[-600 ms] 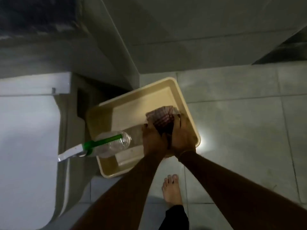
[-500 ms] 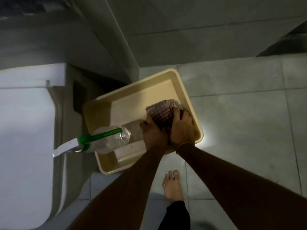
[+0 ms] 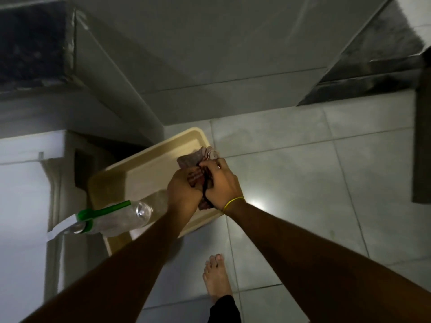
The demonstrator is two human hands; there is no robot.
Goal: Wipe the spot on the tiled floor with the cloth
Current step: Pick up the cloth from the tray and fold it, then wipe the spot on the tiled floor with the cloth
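Both hands hold a reddish checked cloth bunched up above the right end of a beige plastic tray. My left hand grips its near part, and my right hand, with a yellow band at the wrist, grips it from the right side. The two hands press together with the cloth between them. Pale grey floor tiles spread to the right, with a bright light reflection just beyond the tray. I cannot make out a distinct spot on the tiles.
A clear plastic bottle with a green and white spray head lies across the tray's near left part. A white ledge stands at left, a wall behind. My bare foot is on the tiles below the tray.
The hands have twisted the cloth tighter, with the right hand now over its top. The view has shifted slightly; tray and bottle stay put.
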